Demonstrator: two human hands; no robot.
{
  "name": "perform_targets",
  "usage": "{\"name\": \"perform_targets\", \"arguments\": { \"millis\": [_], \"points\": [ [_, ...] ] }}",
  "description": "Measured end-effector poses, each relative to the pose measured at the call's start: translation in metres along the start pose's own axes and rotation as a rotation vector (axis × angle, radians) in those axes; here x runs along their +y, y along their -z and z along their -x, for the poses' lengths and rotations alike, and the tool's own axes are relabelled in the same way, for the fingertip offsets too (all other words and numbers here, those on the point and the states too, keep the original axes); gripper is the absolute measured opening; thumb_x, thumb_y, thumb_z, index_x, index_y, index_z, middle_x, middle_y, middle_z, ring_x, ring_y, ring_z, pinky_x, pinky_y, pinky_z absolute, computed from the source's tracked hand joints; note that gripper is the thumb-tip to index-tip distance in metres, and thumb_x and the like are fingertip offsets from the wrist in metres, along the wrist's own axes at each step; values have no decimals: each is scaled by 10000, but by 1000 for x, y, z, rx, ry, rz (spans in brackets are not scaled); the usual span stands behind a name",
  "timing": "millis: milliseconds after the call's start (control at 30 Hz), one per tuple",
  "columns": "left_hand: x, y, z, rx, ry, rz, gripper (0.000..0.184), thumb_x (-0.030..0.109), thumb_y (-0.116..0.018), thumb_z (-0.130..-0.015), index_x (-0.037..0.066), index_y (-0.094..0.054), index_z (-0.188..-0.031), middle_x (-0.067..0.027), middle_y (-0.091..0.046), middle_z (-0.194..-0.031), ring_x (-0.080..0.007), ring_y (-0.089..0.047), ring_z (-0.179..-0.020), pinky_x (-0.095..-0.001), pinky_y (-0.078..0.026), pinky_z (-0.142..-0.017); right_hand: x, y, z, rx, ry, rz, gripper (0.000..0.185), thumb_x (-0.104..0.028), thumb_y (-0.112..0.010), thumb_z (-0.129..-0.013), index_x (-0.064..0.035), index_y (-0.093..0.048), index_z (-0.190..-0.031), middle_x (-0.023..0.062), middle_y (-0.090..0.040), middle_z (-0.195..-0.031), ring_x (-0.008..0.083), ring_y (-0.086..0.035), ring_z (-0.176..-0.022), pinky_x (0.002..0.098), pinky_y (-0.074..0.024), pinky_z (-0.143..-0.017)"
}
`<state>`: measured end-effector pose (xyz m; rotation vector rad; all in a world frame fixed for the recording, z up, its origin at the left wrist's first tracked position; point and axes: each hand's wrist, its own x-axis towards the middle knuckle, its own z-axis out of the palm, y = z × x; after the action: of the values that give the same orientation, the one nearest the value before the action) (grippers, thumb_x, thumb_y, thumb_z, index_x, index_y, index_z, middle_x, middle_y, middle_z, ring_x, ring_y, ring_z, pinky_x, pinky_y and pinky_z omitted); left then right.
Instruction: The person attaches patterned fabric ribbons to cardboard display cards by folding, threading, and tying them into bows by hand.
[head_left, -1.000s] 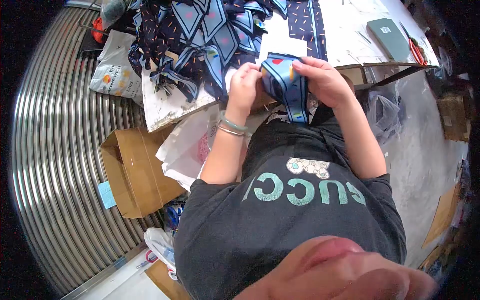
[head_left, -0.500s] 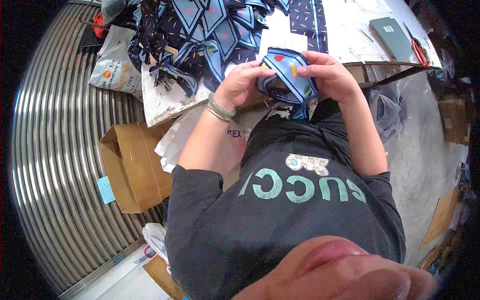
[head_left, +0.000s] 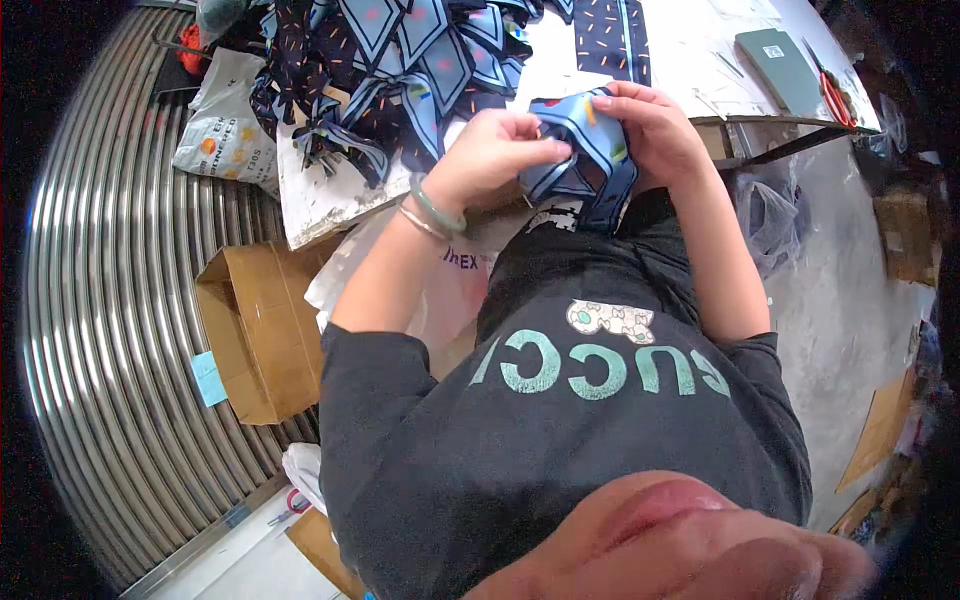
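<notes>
A narrow light-blue scarf (head_left: pixel 590 130) with dark-blue stripes along its borders and small coloured prints is looped between my two hands, above my lap. My left hand (head_left: pixel 495 155), with a green bangle and a thinner silvery one at the wrist, has its thumb and fingers closed on the scarf's left side. On the right side, my right hand (head_left: pixel 655 130) pinches the upper edge, thumb on top and the other fingers behind the cloth. One strip of the scarf hangs down towards my dark trousers. Folds hide part of the loop.
A heap of similar scarves (head_left: pixel 420 75) covers the left of the white table (head_left: pixel 315 205). A dark patterned strip (head_left: pixel 612 45), a green notebook (head_left: pixel 780 70) and red-handled scissors (head_left: pixel 835 98) lie further right. A cardboard box (head_left: pixel 265 335) stands by the ribbed metal shutter (head_left: pixel 120 300).
My left hand has turned, and its thumb has moved right and slightly down over the scarf. My right fingers have shifted up along the edge. The loop is more folded.
</notes>
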<state>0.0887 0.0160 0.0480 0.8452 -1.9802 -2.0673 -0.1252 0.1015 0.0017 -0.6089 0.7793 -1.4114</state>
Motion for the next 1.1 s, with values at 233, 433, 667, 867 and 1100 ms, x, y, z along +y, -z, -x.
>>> {"name": "perform_targets", "arguments": {
  "millis": [233,433,667,867,1100],
  "points": [
    [-7,-1,-21,140,181,272,241,185,-572,-913,-16,-636,-1030,-61,-682,-880,-131,-635,-755,-273,-514,-697,-17,-41,12,7,-7,-199,129,-78,-629,-856,-16,-622,-969,47,-665,-846,110,-655,-738,229,-534,-672],
    [-38,-3,-14,461,-268,-614,340,238,-579,-852,38,-608,-1125,-199,-679,-918,-348,-662,-813,-379,-514,-746,24,-45,30,39,-1,120,177,-94,-673,-836,10,-653,-978,40,-672,-874,88,-626,-746,238,-517,-693],
    [-26,-4,-11,185,167,727,324,137,-373,-969,-25,-584,-1154,-110,-666,-1056,-227,-647,-930,-384,-500,-868,59,-40,44,175,114,451,150,-128,-721,-808,8,-682,-858,-8,-621,-777,58,-548,-662,224,-439,-599],
    [-25,-1,-11,95,57,863,384,224,-358,-947,-28,-598,-1109,-103,-669,-1069,-224,-609,-1047,-392,-441,-973,51,-38,41,440,712,1178,168,-136,-755,-731,-14,-681,-818,50,-527,-766,176,-554,-636,267,-448,-561],
    [-19,8,-3,-149,71,1018,322,233,-483,-956,-21,-610,-1108,-93,-678,-1032,-168,-649,-936,-316,-512,-856,41,-37,31,385,877,1445,96,-133,-727,-679,-86,-671,-741,65,-650,-1097,242,-539,-1100,410,-349,-909]
  ]
}}
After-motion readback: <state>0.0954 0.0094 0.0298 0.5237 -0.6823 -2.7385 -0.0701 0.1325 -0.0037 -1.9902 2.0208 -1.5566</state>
